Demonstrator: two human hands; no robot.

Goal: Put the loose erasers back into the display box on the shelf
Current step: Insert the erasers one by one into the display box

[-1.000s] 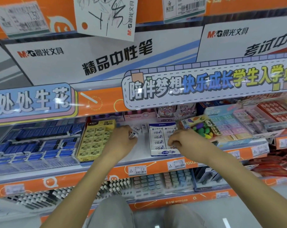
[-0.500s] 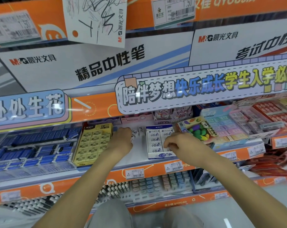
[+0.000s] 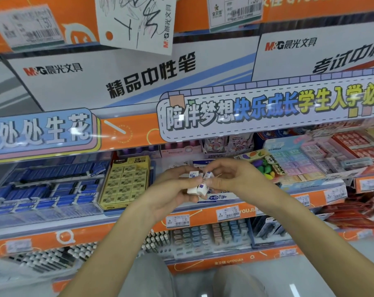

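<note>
My left hand [image 3: 171, 191] is cupped, palm up, in front of the shelf and holds a small bunch of white erasers [image 3: 200, 183] with blue-and-white paper sleeves. My right hand [image 3: 237, 179] meets it from the right, fingertips pinching one eraser of the bunch. The white and blue display box [image 3: 221, 197] sits on the shelf right behind my hands, and they hide most of it; only its front lip and top edge show. A few loose erasers [image 3: 182, 164] lie on the shelf above my left hand.
A yellow eraser box [image 3: 126, 183] stands left of the display box, with blue eraser trays [image 3: 46, 189] beyond. To the right are a fruit-eraser box [image 3: 265, 163] and pastel eraser trays [image 3: 299, 161]. An orange price rail [image 3: 203, 217] runs below; pens fill the lower shelf.
Both hands have pulled back from the shelf and come together. My left hand, which was reaching among the loose erasers, has turned palm up with erasers in it; the right has left the box.
</note>
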